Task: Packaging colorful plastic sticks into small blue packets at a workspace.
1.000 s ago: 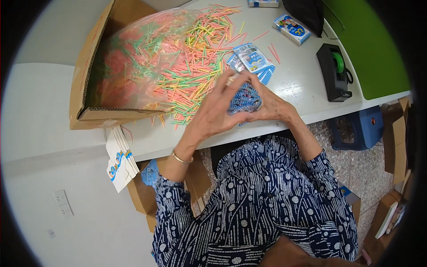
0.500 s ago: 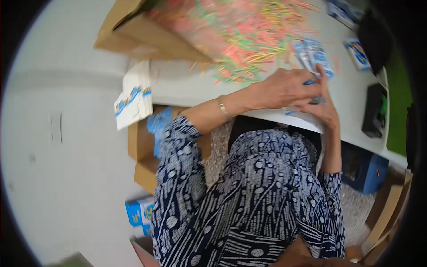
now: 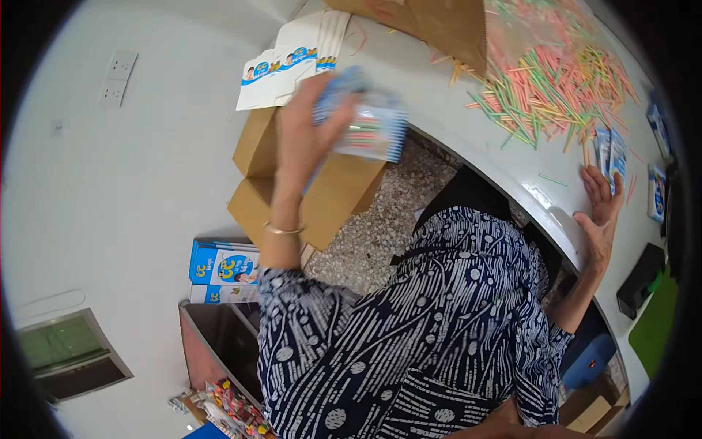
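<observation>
My left hand point(image 3: 303, 128), smeared by motion, is closed on a clear-and-blue packet point(image 3: 376, 132) with thin pink and green sticks showing inside. More blue wrapping shows in that grip, so there may be more than one packet. It hangs over an open cardboard box point(image 3: 340, 201) below the table edge, next to flat white-and-blue cartons point(image 3: 281, 72). At the right, my right hand point(image 3: 601, 212) lies on the tabletop with fingers apart. Its fingertips reach the lower ends of blue-and-white packets point(image 3: 618, 154). A loose heap of pink, green and yellow sticks point(image 3: 548, 95) lies beyond.
A large brown carton point(image 3: 439, 25) lies at the table's far side. Small blue-and-white boxes point(image 3: 656, 194) and a black holder point(image 3: 640, 280) stand at the right. Blue-and-white printed cartons point(image 3: 227, 271) are low at the left, by a wall with a socket plate point(image 3: 119, 78).
My hands, together over the table edge before, have parted. The left has swung left over the open box with the packet; the right has opened beside the blue packets. My view has turned left.
</observation>
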`<state>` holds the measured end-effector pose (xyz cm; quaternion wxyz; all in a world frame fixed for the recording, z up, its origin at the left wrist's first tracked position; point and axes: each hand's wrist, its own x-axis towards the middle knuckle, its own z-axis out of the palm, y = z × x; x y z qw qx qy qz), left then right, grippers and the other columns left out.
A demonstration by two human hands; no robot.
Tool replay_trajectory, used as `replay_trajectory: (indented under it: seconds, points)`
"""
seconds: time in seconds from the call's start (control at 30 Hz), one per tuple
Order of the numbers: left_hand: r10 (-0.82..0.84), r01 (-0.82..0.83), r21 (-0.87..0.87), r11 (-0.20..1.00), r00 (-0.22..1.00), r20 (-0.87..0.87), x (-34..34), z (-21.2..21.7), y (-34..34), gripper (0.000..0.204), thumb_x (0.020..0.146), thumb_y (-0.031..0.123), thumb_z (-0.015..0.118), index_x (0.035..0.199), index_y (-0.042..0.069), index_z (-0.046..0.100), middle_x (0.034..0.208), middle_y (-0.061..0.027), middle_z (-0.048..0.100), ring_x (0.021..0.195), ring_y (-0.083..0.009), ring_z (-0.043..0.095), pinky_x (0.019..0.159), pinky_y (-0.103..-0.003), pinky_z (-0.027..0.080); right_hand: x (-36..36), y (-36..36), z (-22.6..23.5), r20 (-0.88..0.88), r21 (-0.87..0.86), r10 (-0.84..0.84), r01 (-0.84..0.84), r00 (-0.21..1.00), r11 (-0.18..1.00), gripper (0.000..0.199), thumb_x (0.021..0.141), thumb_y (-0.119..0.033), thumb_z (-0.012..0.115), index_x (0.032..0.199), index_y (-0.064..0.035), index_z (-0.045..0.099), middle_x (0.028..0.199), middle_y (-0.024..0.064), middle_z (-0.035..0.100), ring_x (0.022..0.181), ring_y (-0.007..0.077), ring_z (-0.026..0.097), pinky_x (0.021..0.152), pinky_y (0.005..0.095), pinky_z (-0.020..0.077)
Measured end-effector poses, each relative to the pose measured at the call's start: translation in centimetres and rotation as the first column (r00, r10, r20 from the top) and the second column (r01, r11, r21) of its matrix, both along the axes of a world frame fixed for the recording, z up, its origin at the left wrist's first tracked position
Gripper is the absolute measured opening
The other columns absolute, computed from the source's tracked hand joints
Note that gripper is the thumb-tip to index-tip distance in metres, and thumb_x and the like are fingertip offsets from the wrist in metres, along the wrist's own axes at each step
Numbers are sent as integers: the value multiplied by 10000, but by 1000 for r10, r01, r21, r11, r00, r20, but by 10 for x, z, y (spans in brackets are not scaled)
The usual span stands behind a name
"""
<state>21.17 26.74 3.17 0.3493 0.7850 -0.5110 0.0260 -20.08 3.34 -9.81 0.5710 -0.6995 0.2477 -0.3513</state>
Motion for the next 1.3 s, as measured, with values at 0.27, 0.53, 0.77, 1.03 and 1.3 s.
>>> replay_trajectory:
  seconds: [0.27,0.53,0.77,1.03,1.3]
  points:
    - [344,-428,243,871,882,321,144,-91,168,306,823,253,669,1027,42,584,900,-203,602,765,-396,604,650,-469,495,2,-7,-3,-31,4,-26,26,999,1000,1044,683,-243,803,1457,-64,125,1359,270,411,1286,369,411,1108,439,244]
    - [180,-269,418,868,954,240,158,-210,170,362,825,268,662,1108,64,563,958,-188,589,764,-396,608,631,-463,504,0,-6,14,-125,-5,-43,43,991,999,1009,738,-330,776,1471,-72,131,1353,261,416,1289,365,410,1110,427,246]
    - [26,-29,368,929,1000,13,156,-245,142,355,826,255,672,1103,50,585,976,-175,607,802,-390,616,661,-439,515,7,-1,22,-238,-18,-62,60,969,998,953,781,-362,738,1469,-61,152,1363,251,414,1291,353,411,1110,423,251]
    - [1,-7,179,984,1000,29,165,-295,118,369,819,247,658,1125,73,547,992,-181,558,818,-400,606,641,-450,518,9,0,23,-281,-39,-82,74,956,996,917,812,-363,715,1469,-52,155,1367,265,411,1293,352,411,1114,421,254]
    - [49,-78,409,909,996,80,170,-309,110,540,789,253,671,1237,55,442,1134,-176,509,855,-377,604,673,-451,513,8,-1,18,-277,-48,-57,45,959,998,813,875,-307,635,1467,-39,148,1382,257,389,1309,346,386,1127,411,229]
